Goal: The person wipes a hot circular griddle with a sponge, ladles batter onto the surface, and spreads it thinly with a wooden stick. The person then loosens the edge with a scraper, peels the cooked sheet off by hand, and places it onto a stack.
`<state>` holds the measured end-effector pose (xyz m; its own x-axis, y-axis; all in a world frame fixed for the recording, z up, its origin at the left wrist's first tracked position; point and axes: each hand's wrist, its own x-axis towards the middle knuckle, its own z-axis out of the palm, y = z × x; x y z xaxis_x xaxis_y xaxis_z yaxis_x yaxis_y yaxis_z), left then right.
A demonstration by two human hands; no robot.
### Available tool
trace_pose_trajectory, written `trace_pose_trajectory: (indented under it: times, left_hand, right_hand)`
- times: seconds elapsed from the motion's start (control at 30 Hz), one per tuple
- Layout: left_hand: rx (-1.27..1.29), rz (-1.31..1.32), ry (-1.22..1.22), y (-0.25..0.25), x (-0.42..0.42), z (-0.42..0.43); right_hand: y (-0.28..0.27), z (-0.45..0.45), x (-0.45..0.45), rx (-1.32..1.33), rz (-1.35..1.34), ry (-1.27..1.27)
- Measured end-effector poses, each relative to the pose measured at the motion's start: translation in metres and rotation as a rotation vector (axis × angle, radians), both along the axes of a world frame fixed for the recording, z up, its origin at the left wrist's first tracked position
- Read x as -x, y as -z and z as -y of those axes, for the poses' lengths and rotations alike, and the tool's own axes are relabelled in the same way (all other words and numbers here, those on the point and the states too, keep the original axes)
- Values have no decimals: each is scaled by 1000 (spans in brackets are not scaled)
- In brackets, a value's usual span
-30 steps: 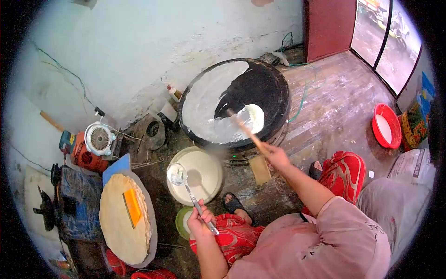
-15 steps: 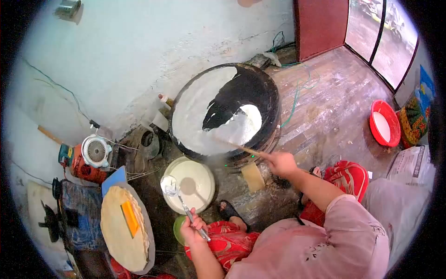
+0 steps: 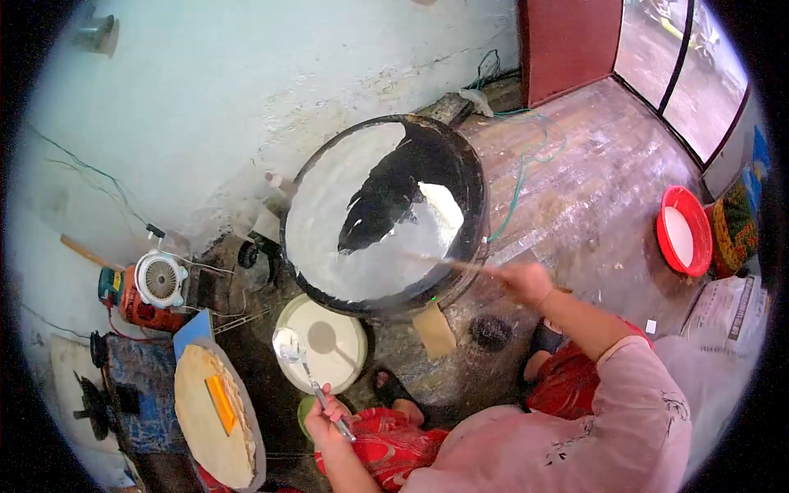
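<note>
My right hand (image 3: 527, 284) is closed around the thin wooden handle of a spreader (image 3: 470, 265), whose far end reaches over a large round black griddle (image 3: 382, 193). Its working end is blurred against the batter. White batter (image 3: 329, 185) coats the griddle's left and front, with a thicker patch at the right; a dark bare area lies between. In my left hand (image 3: 329, 417), fingers wrap the metal handle of a ladle (image 3: 288, 345) with white batter in its bowl. The ladle hangs over the left side of a bucket of pale batter (image 3: 335, 370), below the griddle.
A stack of thin flatbreads (image 3: 197, 403) with a yellow scraper (image 3: 220, 404) on it stands at the left. Behind it is a blower (image 3: 159, 279). A red basin (image 3: 697, 246) with white contents sits on the floor at right. A green cable (image 3: 519, 189) trails across the floor.
My right hand has moved right with the spreader, away from the griddle's middle. The thick batter patch has become narrower. The view has shifted slightly; my left hand still holds the ladle over the bucket.
</note>
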<state>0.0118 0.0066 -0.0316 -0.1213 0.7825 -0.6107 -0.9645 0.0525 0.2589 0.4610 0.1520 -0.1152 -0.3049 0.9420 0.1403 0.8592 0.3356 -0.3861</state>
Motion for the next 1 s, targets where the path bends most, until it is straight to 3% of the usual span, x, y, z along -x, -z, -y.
trace_pose_trajectory:
  times: [0.03, 0.17, 0.23, 0.37, 0.43, 0.47, 0.53, 0.6, 0.63, 0.7, 0.73, 0.8, 0.9, 0.97, 1.0]
  left_hand:
    - [18, -21, -25, -5, -7, -4]
    - [-26, -2, -8, 7, -6, -11]
    - [39, -32, -57, 1, -18, -21]
    - [111, -35, -108, 5, -20, -30]
    - [75, -33, -57, 6, -20, -34]
    - [79, -31, -61, 5, -23, -37]
    - [70, -29, -66, 1, -30, -43]
    - [94, -18, -110, 2, -36, -50]
    - [112, -40, -108, 5, -35, -53]
    - [129, -65, -106, 9, -33, -54]
    - [131, -45, -103, 10, -31, -53]
    - [126, -23, -100, 8, -30, -57]
    - [171, -50, -138, 2, -38, -64]
    - [186, -82, -147, 3, -40, -67]
    - [190, -107, -160, 4, -41, -69]
  right_hand:
    - [4, -9, -15, 9, 216, 72]
    - [-8, -86, -31, -51, 239, 215]
    - [12, -121, -17, 1, -73, 346]
    - [-10, -73, -23, 156, -199, 101]
    - [-12, -62, -64, -35, -63, -197]
    - [-6, -75, -77, -30, -62, -201]
    - [6, -120, -100, 7, 248, 89]
    - [12, -168, -84, -241, 216, 131]
    - [6, -182, -68, -242, 211, 126]
    - [-4, -201, -41, -145, -133, 278]
    - [-11, -190, -43, -144, -137, 278]
    - [-25, -160, -58, 20, -63, -131]
    - [2, -175, -120, -118, -32, -92]
    - [4, -220, -118, -65, 228, 114]
    - [8, -243, -107, -103, 226, 117]
